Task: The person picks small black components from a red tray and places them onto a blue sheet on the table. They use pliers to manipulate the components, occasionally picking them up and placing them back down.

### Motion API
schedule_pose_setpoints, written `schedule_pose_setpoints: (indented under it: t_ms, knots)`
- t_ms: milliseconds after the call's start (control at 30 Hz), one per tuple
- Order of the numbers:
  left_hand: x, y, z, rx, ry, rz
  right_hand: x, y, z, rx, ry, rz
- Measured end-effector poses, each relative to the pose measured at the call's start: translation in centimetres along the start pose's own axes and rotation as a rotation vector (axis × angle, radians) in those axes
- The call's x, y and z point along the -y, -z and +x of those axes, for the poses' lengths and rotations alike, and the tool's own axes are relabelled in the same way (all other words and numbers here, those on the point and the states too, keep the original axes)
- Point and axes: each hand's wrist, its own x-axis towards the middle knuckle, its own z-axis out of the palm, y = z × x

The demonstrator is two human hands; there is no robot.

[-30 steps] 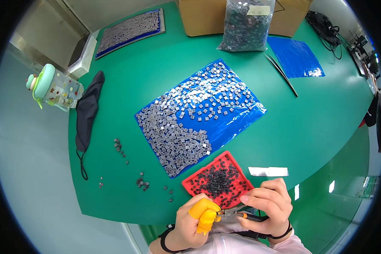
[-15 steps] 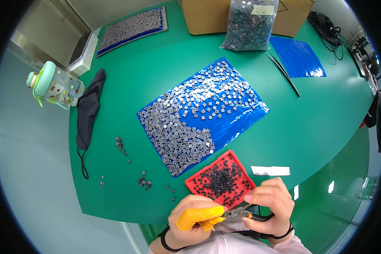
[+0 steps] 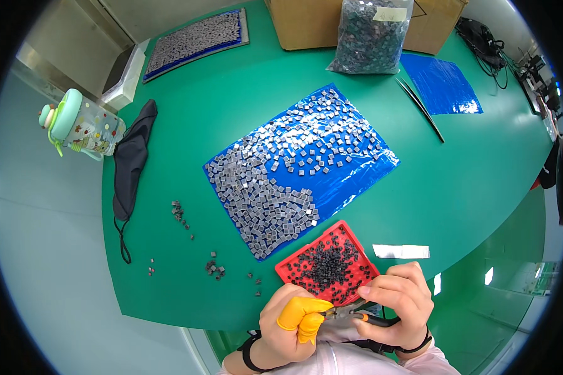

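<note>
Pliers (image 3: 381, 320), black and orange at the handle, gripped in the fingers of the right hand (image 3: 408, 305), just beside the near edge of the red tray (image 3: 311, 245); in the tray, a dense heap of tiny black pieces (image 3: 331, 262), thinner toward the rim. Near the pliers' tip, left hand (image 3: 286, 326) with yellow finger covers (image 3: 300, 312), whether pinching a piece impossible to tell. Farther back, clear bag (image 3: 394, 37) full of dark pieces (image 3: 363, 57), in front of a cardboard box (image 3: 303, 28)
</note>
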Motion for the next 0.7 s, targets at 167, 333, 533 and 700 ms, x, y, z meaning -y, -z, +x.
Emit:
schedule_pose_setpoints:
  t_ms: [167,333,533,700]
  knots:
    - [-2.1,-1.2,0.8,-0.323,0.193,-0.397,-0.1,0.0,0.1,-0.014,-0.045,0.030]
    - [-0.1,1.4,-0.3,0.039,0.027,-0.321,-0.1,0.5,-0.1,-0.004,-0.071,0.094]
    - [-0.3,2.0,0.0,0.038,0.007,-0.237,0.1,0.2,-0.1,0.034,-0.093,0.168]
    - [0.5,0.9,-0.7,-0.040,-0.102,-0.201,0.4,0.2,0.0,0.031,-0.077,0.146]
